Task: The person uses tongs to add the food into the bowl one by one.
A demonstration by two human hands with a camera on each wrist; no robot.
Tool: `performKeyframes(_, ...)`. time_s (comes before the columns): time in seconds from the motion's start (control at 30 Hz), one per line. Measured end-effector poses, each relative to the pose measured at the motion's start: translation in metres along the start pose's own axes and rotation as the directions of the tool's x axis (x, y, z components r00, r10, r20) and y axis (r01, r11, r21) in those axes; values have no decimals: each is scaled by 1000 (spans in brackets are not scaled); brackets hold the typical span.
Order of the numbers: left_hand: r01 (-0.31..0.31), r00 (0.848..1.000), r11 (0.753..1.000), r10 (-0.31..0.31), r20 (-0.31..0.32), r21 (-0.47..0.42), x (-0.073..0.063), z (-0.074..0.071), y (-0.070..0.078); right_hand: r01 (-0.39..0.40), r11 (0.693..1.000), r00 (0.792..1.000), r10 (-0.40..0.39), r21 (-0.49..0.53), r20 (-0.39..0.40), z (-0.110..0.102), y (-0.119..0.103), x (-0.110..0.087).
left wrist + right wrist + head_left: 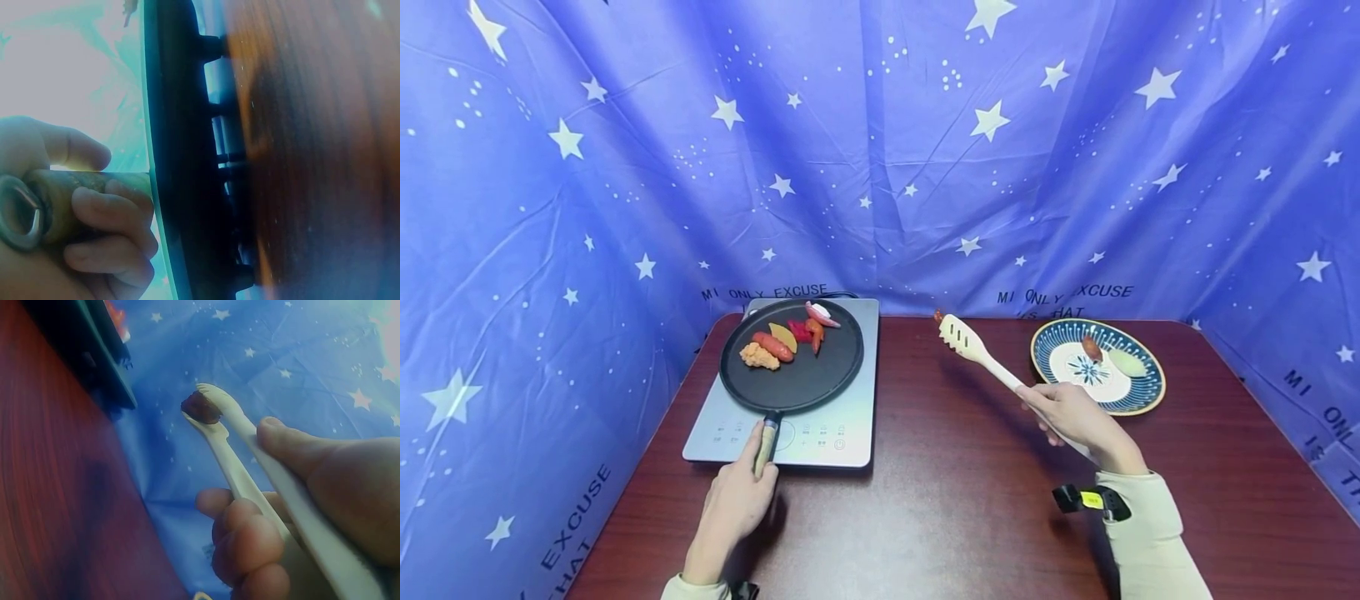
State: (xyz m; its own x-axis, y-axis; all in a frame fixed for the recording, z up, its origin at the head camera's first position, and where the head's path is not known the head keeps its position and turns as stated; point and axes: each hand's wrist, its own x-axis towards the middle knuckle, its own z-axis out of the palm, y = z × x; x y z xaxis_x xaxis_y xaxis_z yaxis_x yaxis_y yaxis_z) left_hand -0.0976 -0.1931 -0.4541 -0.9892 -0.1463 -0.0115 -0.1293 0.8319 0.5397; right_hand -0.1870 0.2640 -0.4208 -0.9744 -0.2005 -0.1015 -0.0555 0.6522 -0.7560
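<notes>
My left hand [741, 497] grips the handle of a black flat pan [805, 383], fingers curled round the wooden grip [61, 209] in the left wrist view. A golden fried lump [759, 357], a sausage [773, 346], a yellow slice [783, 337] and several red and pink food pieces lie in the pan. In my right hand [1067, 414] are cream slotted tongs [996, 369], raised over the table between pan and plate. Their tips pinch a dark reddish-brown food piece [200, 408], plain in the right wrist view.
The pan rests on a silver induction cooker [842, 429] at the left of the dark red wooden table [940, 517]. A blue-patterned plate [1047, 367] at the right bears a brown piece [1092, 349] and a pale green slice [1126, 362]. Blue star-printed cloth [887, 167] surrounds the table.
</notes>
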Motion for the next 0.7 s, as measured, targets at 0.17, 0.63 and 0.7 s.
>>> performKeyframes(0.17,7,1000,1000,-7,8,-5,-1,0,1,19,1000,1000,-20,12,12,10,-9,5)
performKeyframes(0.63,20,1000,1000,-20,15,-6,-1,0,0,116,992,988,-121,59,93,35,-37,16)
performKeyframes(0.7,19,1000,1000,-19,17,-6,-1,0,0,118,990,988,-125,74,95,38,-40,18)
